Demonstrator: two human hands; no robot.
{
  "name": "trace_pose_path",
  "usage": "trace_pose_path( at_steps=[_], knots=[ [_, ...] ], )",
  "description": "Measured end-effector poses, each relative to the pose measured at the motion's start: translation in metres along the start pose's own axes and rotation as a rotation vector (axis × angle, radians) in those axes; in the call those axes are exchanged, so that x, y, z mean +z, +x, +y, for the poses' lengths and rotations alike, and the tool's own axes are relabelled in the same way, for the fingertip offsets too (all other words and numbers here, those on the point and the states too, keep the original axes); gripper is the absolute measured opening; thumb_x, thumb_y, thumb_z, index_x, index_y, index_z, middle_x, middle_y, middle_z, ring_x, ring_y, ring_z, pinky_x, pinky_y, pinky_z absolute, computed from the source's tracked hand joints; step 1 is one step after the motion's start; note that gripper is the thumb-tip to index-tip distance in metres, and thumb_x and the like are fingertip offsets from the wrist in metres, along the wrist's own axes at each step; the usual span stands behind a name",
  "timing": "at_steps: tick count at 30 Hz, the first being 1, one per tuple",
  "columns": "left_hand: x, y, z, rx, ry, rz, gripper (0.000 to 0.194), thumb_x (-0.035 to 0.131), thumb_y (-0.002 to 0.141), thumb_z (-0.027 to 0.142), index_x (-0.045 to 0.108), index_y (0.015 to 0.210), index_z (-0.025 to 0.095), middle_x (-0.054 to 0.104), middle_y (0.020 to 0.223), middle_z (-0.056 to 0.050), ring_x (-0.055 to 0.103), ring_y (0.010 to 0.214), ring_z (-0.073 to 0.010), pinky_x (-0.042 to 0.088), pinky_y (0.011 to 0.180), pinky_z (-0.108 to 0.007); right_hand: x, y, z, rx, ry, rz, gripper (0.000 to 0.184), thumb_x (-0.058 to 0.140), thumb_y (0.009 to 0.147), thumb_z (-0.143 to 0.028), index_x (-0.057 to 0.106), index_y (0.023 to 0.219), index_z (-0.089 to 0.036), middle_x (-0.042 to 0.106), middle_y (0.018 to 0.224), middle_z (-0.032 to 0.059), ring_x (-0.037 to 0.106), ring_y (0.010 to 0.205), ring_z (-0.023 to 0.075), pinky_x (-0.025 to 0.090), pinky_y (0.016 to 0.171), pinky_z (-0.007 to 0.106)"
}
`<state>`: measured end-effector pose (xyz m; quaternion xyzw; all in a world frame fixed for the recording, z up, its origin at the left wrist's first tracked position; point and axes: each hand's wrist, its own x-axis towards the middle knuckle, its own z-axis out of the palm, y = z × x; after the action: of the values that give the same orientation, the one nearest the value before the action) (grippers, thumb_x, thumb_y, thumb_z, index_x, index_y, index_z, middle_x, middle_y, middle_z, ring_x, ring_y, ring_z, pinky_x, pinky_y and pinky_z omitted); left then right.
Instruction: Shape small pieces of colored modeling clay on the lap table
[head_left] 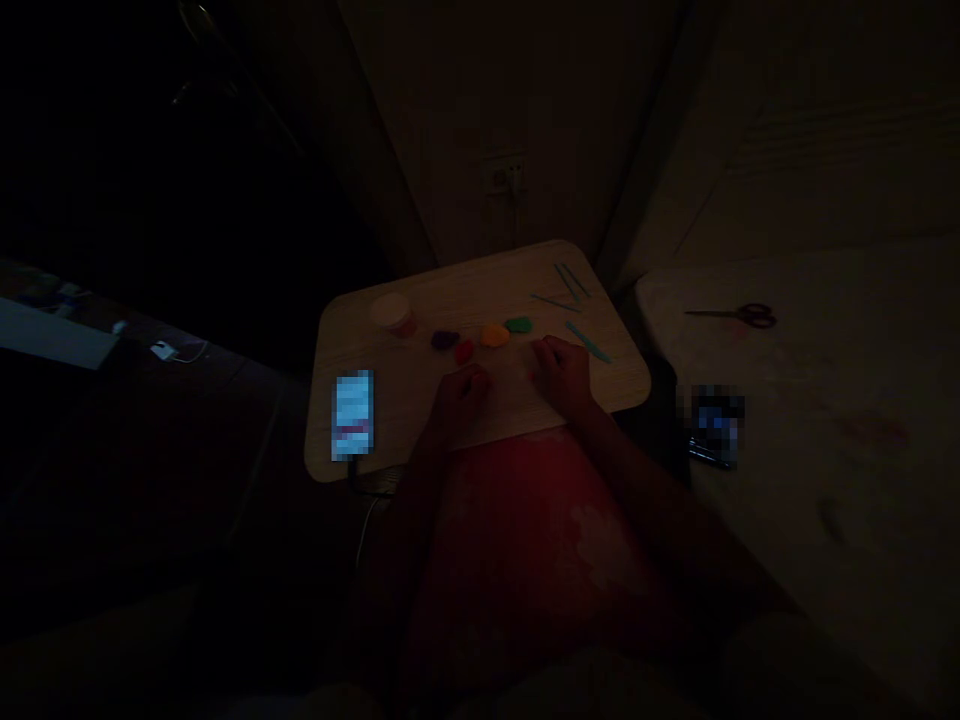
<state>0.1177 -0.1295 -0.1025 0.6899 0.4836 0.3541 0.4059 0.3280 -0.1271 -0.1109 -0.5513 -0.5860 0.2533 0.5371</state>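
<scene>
Dimly lit, the tabletop (409,400) holds a row of soft-looking lumps: purple (445,340), red (464,351), orange (494,335) and green (518,325), running left to right. Beside its near edge, the left hand (460,395) is curled just nearer than the red lump, and the right hand (562,375) is loosely closed to the right; whether either grip holds anything, I cannot tell. A lidded tub (393,314) stands far left, any label too dark to read. Nearer, the lit screen (352,415) is pixelated, its writing illegible. Teal sticks (588,342) lie at right; scissors (739,315) rest beyond the tabletop.
</scene>
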Motion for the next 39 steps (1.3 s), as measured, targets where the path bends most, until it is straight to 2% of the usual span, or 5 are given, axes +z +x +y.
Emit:
trace_pose_path(
  at_steps=[8, 17, 30, 35, 39],
  knots=[
    [0.0, 0.001, -0.005, 0.005, -0.03, 0.004, 0.035, 0.053, 0.098, 0.045, 0.067, 0.082, 0.017, 0.057, 0.067, 0.001, 0.048, 0.061, -0.0122, 0.036, 0.058, -0.025, 0.003, 0.001, 0.005, -0.034, 0.05, 0.104, 0.03, 0.049, 0.101, -0.048, 0.06, 0.091, -0.022, 0.066, 0.085, 0.0044, 0.06, 0.078, 0.0186, 0.048, 0.07, 0.031],
    [0.003, 0.002, -0.006, 0.025, -0.118, 0.036, 0.025, 0.055, 0.094, 0.03, 0.074, 0.103, 0.015, 0.069, 0.08, -0.003, 0.061, 0.073, -0.0149, 0.047, 0.069, -0.025, 0.002, 0.0, 0.008, -0.077, 0.05, 0.04, 0.036, 0.051, 0.103, -0.049, 0.074, 0.11, -0.022, 0.074, 0.106, 0.0098, 0.069, 0.093, 0.0215, 0.056, 0.074, 0.032],
    [-0.001, 0.003, -0.01, 0.266, 0.081, 0.06, 0.029, 0.057, 0.079, 0.006, 0.074, 0.099, 0.018, 0.058, 0.082, -0.001, 0.053, 0.075, -0.0151, 0.044, 0.071, -0.026, 0.004, 0.001, 0.006, -0.245, -0.056, -0.168, 0.035, 0.062, 0.098, -0.05, 0.074, 0.082, -0.021, 0.07, 0.077, 0.0051, 0.062, 0.069, 0.0172, 0.048, 0.066, 0.03],
    [0.002, 0.003, -0.011, 0.322, 0.099, 0.057, 0.038, 0.07, 0.085, 0.016, 0.069, 0.123, 0.021, 0.06, 0.088, -0.001, 0.054, 0.076, -0.015, 0.047, 0.073, -0.027, 0.004, 0.0, 0.005, -0.319, -0.143, -0.274, 0.046, 0.051, 0.104, -0.049, 0.069, 0.074, -0.019, 0.066, 0.074, 0.0052, 0.058, 0.067, 0.0167, 0.042, 0.066, 0.03],
    [0.004, 0.005, -0.012, 0.381, 0.155, 0.031, 0.036, 0.076, 0.088, 0.033, 0.071, 0.122, 0.022, 0.066, 0.092, -0.004, 0.059, 0.083, -0.0177, 0.051, 0.079, -0.031, 0.006, -0.003, 0.01, -0.365, -0.27, -0.339, 0.05, 0.045, 0.107, -0.047, 0.07, 0.074, -0.019, 0.068, 0.076, 0.0058, 0.059, 0.07, 0.0173, 0.038, 0.067, 0.03]
  ],
)
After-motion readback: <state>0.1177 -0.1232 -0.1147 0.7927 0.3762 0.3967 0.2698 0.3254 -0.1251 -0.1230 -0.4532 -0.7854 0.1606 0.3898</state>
